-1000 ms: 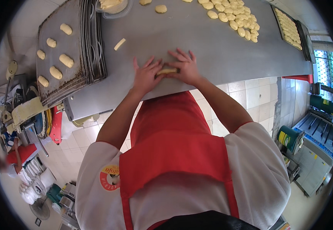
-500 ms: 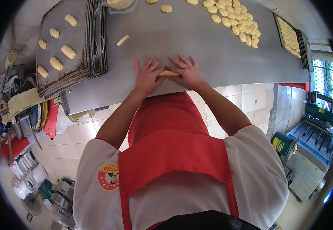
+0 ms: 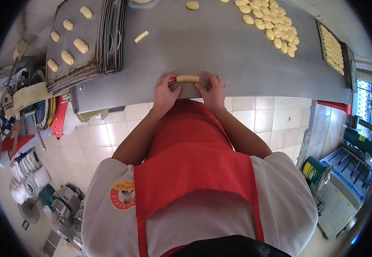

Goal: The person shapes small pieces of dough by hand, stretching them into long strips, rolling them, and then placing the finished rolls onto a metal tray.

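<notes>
A short, pale-yellow dough roll (image 3: 188, 79) lies crosswise near the front edge of the steel worktable (image 3: 203, 49). At its left end, my left hand (image 3: 166, 92) curls its fingers round the tip, the thumb apart below. My right hand (image 3: 214, 91) bends in the same way at the other end, thumb close to the tip. The middle of the roll shows between the hands. Farther off to the left lies a thin pale strip (image 3: 141, 37), and a single dough piece (image 3: 192, 5) sits at the far edge of view.
Stacked dark baking trays (image 3: 102, 55) stand at the left, several dough rolls (image 3: 81, 45) on the top one. Many dough balls (image 3: 273, 23) cluster at the far right. Beyond them is a filled tray (image 3: 332, 49). Another person (image 3: 12, 143) is at the far left.
Both hands have drawn back from flat, spread fingers to curled ones at the ends of the dough roll. More of the roll shows, and the view has shifted slightly.
</notes>
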